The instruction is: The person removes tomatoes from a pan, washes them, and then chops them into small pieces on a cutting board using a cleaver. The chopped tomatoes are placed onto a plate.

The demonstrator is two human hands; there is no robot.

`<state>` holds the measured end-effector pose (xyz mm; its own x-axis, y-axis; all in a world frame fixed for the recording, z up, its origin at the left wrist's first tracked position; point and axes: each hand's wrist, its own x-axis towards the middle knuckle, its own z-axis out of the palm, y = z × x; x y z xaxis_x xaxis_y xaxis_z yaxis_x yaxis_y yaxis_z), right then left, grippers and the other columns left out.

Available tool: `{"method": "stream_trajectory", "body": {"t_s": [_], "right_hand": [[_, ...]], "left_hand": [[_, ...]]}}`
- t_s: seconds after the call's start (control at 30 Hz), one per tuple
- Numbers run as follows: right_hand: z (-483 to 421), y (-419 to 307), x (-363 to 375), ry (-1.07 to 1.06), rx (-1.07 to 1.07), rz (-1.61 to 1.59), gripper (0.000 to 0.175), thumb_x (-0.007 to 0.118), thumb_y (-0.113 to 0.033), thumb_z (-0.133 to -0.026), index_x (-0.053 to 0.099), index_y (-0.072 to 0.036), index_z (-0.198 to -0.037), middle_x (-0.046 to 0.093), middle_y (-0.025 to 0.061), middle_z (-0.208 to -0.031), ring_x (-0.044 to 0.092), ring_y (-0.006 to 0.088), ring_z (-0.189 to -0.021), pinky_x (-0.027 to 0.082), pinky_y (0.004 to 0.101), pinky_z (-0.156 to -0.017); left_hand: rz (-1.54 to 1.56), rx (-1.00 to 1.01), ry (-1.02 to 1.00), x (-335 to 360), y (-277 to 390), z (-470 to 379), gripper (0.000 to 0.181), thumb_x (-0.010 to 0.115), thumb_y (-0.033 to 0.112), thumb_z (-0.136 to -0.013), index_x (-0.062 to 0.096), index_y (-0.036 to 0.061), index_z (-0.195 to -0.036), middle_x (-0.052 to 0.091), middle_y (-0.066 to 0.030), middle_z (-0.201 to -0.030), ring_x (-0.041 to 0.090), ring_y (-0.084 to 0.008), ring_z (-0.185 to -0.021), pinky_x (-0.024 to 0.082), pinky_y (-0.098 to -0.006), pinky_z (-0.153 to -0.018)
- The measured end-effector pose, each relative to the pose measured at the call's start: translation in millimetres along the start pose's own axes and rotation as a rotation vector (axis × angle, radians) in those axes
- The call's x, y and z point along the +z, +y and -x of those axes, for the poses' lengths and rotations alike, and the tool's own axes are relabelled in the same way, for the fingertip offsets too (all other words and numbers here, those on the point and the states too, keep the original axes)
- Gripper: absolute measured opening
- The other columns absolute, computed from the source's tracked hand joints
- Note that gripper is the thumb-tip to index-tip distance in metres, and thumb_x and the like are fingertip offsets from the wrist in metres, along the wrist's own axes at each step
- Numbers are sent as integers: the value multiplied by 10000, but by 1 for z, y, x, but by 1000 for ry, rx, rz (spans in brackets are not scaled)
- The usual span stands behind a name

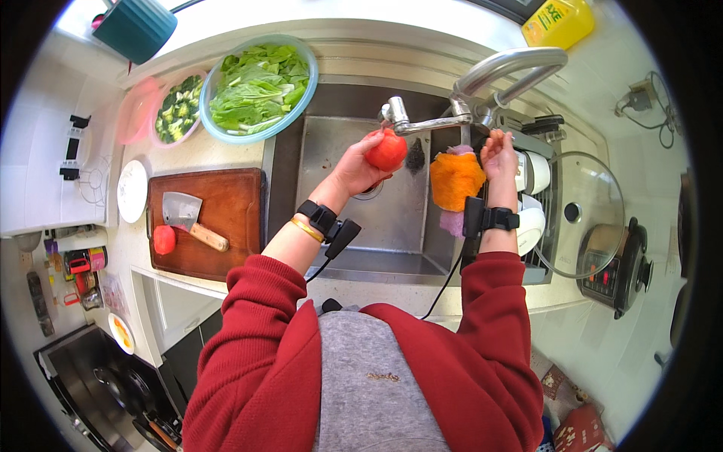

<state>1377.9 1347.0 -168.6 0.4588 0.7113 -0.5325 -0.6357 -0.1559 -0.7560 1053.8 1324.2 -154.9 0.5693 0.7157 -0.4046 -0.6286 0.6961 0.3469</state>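
Over the stainless steel sink [361,234], my left hand [357,166] is closed around a red tomato [387,150]. The tomato is right below the spout of the metal faucet [432,124]; whether water runs is unclear. My right hand [499,157] is raised at the faucet's base, palm up with curled fingers. Its fingertips are close to the fitting, and I cannot tell if they touch it. Just left of that hand, an orange cloth [456,179] hangs over the sink's divider, with a purple cloth [452,224] partly under it.
On the left, a wooden cutting board [243,198] bears a cleaver [183,210] and another tomato [164,239]. Behind it stand a bowl of leafy greens [257,87] and one of broccoli [178,110]. White bowls [531,226] and a glass lid [590,192] are at right.
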Motion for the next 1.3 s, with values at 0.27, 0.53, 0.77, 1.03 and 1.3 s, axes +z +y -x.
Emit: {"method": "stream_trajectory", "body": {"t_s": [0.27,0.53,0.77,1.03,1.3], "right_hand": [[-62,-10,-29,-175,-17,-63,344,463,-437,-943,633,-140,-909,672,-5,-881,598,119,-698,524,304,-581],[74,55,75,-459,-44,1137,333,529,-412,-909,623,-119,-1034,659,-4,-863,580,100,-656,452,247,-545],[267,195,160,-1139,-627,1488,252,621,-251,-838,616,-77,-1020,664,101,-857,649,214,-776,502,329,-679],[375,334,247,-1203,-1242,1654,542,692,-339,-739,475,-49,-1141,562,142,-1012,577,328,-886,482,445,-750],[368,301,216,-837,-1430,1811,301,643,-164,-693,554,-128,-978,515,110,-814,582,274,-737,521,391,-596]], "left_hand": [[-38,138,21,-14,19,37,398,408,170,-892,420,82,-1280,479,-162,-1262,502,-332,-1141,447,-505,-939],[-178,320,354,-39,53,131,419,524,107,-812,457,94,-1225,540,-120,-1181,558,-275,-1067,501,-465,-862],[-259,637,518,-87,89,236,416,580,84,-768,475,49,-1169,569,-102,-1088,599,-212,-958,543,-359,-773],[-384,777,686,-154,138,305,410,592,52,-779,485,31,-1174,558,-111,-1089,563,-182,-972,479,-302,-853],[-515,733,610,-175,153,300,420,617,74,-759,488,28,-1155,554,-97,-1052,544,-162,-957,462,-290,-846]]}}
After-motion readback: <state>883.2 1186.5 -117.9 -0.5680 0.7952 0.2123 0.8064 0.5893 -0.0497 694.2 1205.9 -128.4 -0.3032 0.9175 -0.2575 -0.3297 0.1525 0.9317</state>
